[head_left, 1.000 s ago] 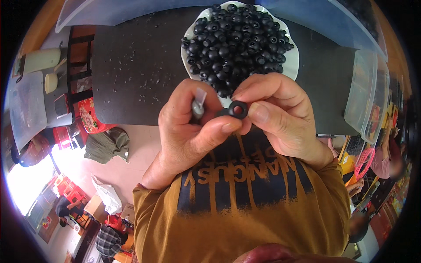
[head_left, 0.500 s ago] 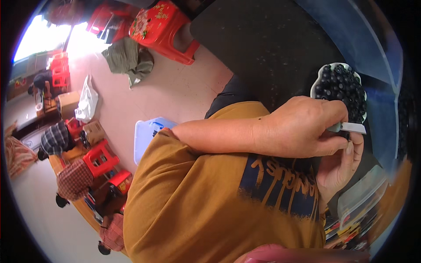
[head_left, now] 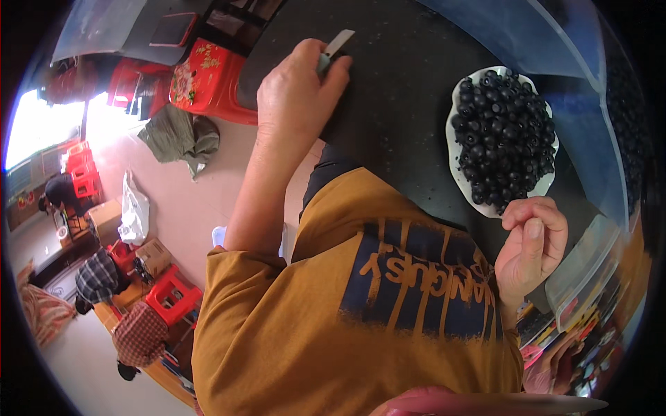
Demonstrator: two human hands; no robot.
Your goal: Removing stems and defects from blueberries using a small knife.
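Observation:
A white, wavy-edged dish [head_left: 453, 156] on the dark table [head_left: 409, 76] is heaped with small black round pieces [head_left: 503, 125], some with a ring or hole on top. Out over the table's left part, away from the dish, my left hand [head_left: 295, 97] is closed round a utility knife [head_left: 338, 45]. Its pale blade sticks out past my thumb, and a bit of greenish handle shows. My right hand [head_left: 534, 249] is at the dish's near rim with its fingers curled and pressed together. Whatever lies between those fingertips is hidden.
A translucent blue bin wall [head_left: 583, 132] rises beyond the dish, with more black pieces behind it. A clear plastic box [head_left: 586, 274] stands right of my right hand. Left of the table are a red stool [head_left: 201, 80] and a grey-green sack [head_left: 184, 142]; people [head_left: 142, 333] sit farther off.
My left hand, holding the knife, has swung away from my right hand to the upper left. The right hand now rests by the dish's rim, and the dish shows almost whole.

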